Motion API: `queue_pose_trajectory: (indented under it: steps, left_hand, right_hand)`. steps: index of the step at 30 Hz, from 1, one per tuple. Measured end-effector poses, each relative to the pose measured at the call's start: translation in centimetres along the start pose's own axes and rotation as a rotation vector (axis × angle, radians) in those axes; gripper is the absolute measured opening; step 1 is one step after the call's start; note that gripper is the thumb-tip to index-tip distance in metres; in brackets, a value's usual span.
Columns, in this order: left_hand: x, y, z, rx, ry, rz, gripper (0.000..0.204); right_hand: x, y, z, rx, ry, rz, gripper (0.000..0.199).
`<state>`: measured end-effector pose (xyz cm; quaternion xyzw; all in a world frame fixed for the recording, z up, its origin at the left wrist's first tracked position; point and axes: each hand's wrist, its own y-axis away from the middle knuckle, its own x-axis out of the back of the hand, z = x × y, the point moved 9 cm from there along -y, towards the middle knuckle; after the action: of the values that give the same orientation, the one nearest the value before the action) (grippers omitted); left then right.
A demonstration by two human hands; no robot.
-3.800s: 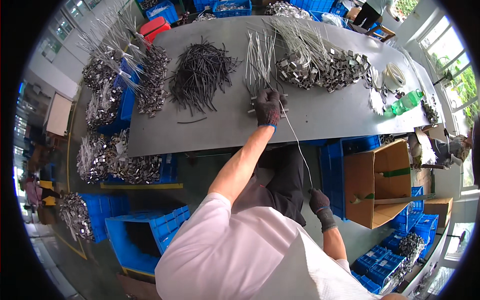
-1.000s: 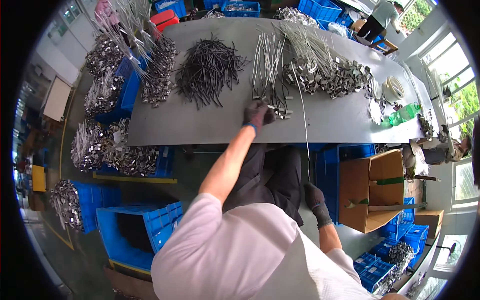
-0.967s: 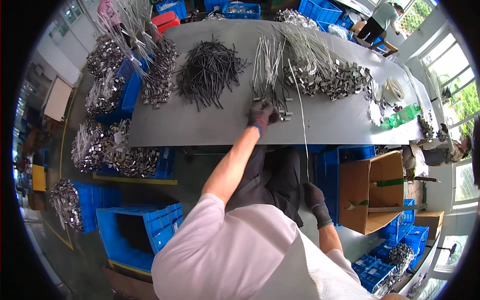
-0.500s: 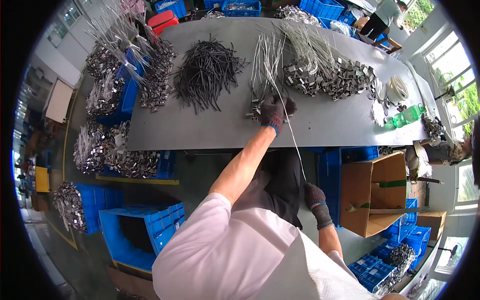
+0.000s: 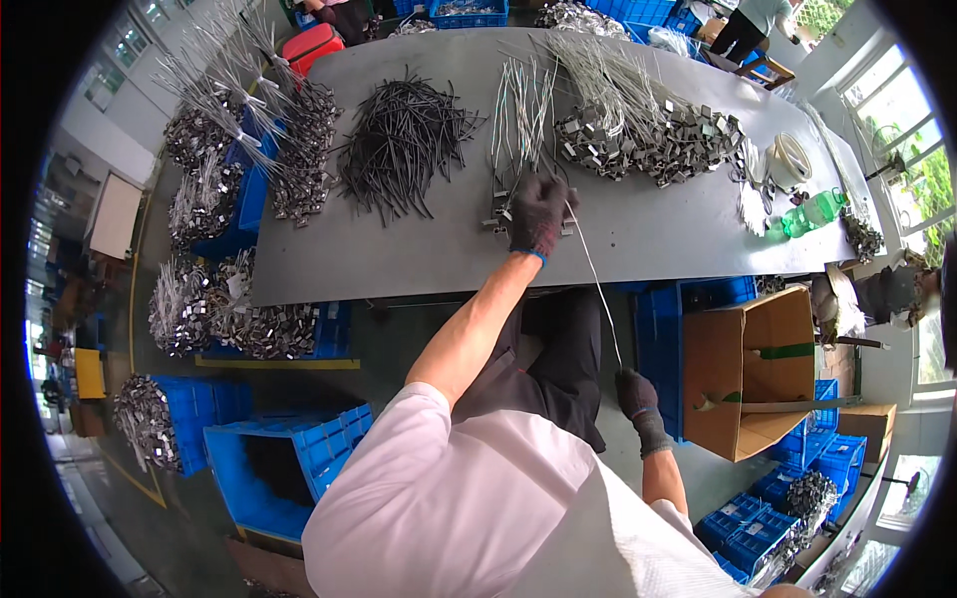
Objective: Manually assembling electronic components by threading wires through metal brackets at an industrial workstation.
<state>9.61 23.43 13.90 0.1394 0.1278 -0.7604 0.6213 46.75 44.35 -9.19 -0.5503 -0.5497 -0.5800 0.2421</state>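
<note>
My left hand [image 5: 539, 214], in a dark knitted glove with a blue cuff edge, is closed over the near end of a small bundle of wires with metal pieces [image 5: 494, 211] on the table. From its fingers a thin white wire [image 5: 595, 277] runs down past the table edge to my right hand [image 5: 638, 397]. That hand, also gloved, is closed on the wire's lower end beside my leg. The upper strands [image 5: 521, 110] of the bundle lie fanned out on the table. What else the left fingers grip is hidden.
On the grey table [image 5: 439, 259] lie a pile of black tubes [image 5: 404, 145], a heap of wired metal pieces [image 5: 658, 145], a white roll [image 5: 790, 159] and a green bottle [image 5: 815, 212]. A cardboard box [image 5: 713, 379] and blue crates [image 5: 269, 468] flank me. Another person [image 5: 750, 30] stands far right.
The white wire that stretched above my left hand now shows only below it. My right hand has shifted slightly right and down. A person's arm has appeared at the far left of the table.
</note>
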Motion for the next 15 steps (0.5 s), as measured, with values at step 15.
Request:
queue_pose_trajectory:
  steps: [15]
  left_hand:
    - [0.9, 8.6, -6.9, 0.153, -0.474, -0.248, 0.022]
  right_hand:
    - [20.8, -9.1, -20.1, 0.395, -1.005, 0.563, 0.038]
